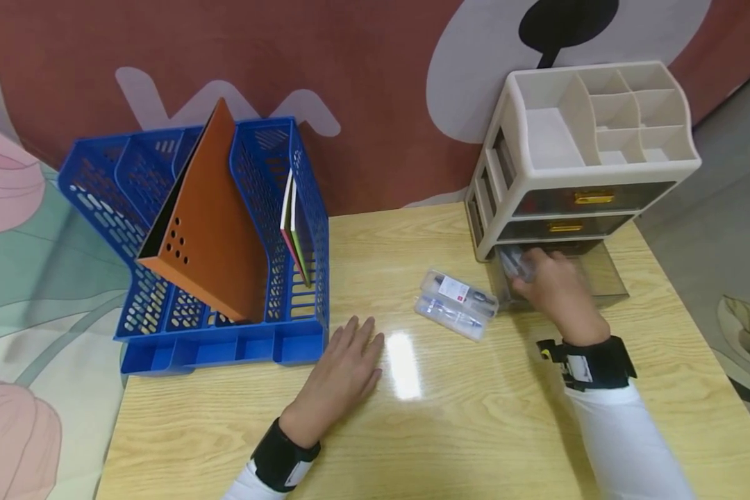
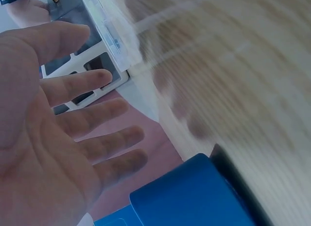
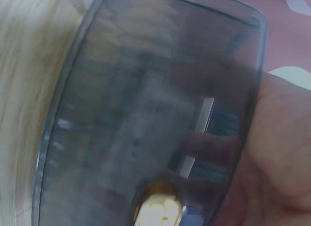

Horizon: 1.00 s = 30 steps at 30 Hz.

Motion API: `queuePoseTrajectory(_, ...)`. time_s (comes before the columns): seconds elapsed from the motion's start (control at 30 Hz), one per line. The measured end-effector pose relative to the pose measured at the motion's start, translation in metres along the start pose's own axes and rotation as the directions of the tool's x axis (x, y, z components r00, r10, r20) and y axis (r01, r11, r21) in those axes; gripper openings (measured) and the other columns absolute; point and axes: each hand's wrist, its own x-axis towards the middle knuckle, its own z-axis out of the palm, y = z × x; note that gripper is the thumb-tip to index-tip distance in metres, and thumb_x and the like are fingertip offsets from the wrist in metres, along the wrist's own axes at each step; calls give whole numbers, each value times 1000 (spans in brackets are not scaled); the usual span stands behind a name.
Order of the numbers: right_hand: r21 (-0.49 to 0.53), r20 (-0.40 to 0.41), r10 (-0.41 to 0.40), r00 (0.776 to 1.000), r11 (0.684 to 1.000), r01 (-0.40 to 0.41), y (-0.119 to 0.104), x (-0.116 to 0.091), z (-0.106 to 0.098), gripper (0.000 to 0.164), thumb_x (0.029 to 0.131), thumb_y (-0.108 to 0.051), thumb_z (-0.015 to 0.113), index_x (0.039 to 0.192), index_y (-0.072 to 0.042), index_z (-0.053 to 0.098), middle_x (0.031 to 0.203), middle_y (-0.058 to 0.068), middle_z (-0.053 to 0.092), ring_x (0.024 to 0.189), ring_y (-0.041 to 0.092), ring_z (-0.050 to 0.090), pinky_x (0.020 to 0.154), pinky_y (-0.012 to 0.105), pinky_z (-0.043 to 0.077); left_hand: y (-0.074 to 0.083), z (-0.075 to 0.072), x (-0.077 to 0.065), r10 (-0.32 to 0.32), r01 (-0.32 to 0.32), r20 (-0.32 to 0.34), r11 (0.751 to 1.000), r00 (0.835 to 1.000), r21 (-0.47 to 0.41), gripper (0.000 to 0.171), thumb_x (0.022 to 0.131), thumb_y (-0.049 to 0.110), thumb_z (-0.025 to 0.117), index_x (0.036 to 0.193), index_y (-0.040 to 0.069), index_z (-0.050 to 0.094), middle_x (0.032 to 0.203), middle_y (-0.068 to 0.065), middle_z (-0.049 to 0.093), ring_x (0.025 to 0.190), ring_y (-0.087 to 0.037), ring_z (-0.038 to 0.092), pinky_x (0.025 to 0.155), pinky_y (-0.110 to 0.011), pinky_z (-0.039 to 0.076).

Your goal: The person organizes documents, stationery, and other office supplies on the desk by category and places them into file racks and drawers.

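At the small cabinet, the bottom drawer (image 1: 603, 274) of smoky see-through plastic is pulled out. My right hand (image 1: 556, 292) reaches into it, thumb and fingers pinching a clear plastic case (image 1: 514, 262) at the drawer's left end; the case is blurred. From the right wrist, the drawer front (image 3: 146, 104) hides most of the hand's work. On the tabletop left of the drawer lie clear pen cases (image 1: 456, 302) with pens inside. My left hand (image 1: 344, 371) lies palm down, fingers straight and slightly spread, beside the front corner of a blue desk organizer (image 1: 225, 353).
The cream cabinet (image 1: 612, 170) has two closed drawers and an open compartment top. An orange folder (image 1: 215, 229) and thin booklets (image 1: 295, 229) stand in the blue organizer. Behind the wooden table (image 1: 412, 444) hangs a reddish patterned cloth (image 1: 375, 83).
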Motion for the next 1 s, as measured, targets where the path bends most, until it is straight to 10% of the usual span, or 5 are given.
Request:
queuePoseTrajectory(0.33,54,268,119,956,989,-138,-3,10,-7,64,94,-30,69,137,11,43,112,34,60,96,44,63,71,50,54,-1,4,-1,-5,5,-36,1000,999,-14,49,98,29,70,140,5,61,152,-22,53,141,-45,49,113,-59,46)
queuePoseTrajectory(0.77,74,345,129,930,984,-164,-3,12,-9,65,98,-31,65,141,9,38,120,35,59,102,44,63,75,51,56,-4,5,-2,-13,13,-31,1000,999,-14,51,98,31,70,141,6,61,153,-21,52,141,-45,49,113,-58,46)
queuePoseTrajectory(1.0,88,275,114,955,986,-143,-10,3,-10,61,101,-30,62,139,13,41,116,35,57,97,43,60,69,46,55,-6,5,0,-24,24,-18,1000,1000,-8,51,99,29,68,143,5,59,153,-22,52,142,-44,49,112,-57,46)
